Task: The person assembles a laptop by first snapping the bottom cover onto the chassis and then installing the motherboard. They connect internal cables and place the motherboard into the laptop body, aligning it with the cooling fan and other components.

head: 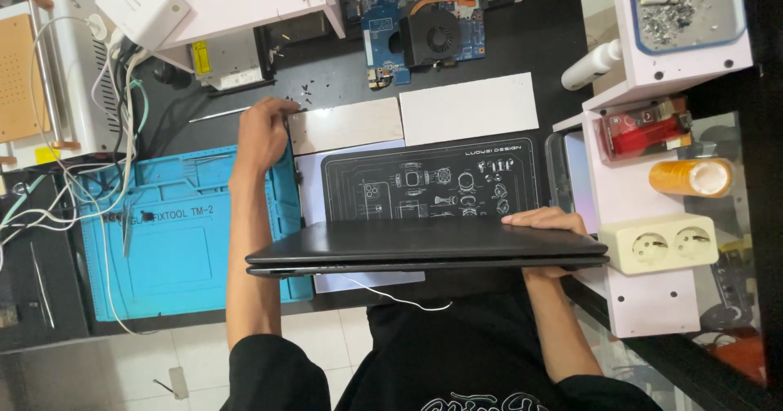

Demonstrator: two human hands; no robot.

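A closed dark laptop (424, 246) is held flat above the near edge of the bench, over a black printed work mat (432, 183). My right hand (545, 220) grips its right end, fingers over the top edge. My left hand (263, 130) reaches far forward, with its fingers curled by a pale rectangular plate (347, 124). A few small dark screws (307, 93) lie just beyond its fingertips. Whether the fingers pinch anything is hidden.
A blue silicone repair mat (175, 232) lies at left with white cables (98, 191) over it. Behind are a laptop motherboard with fan (428, 28), a white panel (469, 108), a metal drive (228, 59). At right a white shelf (644, 191) holds a power socket (661, 246), tape roll (692, 176), spray bottle (591, 64).
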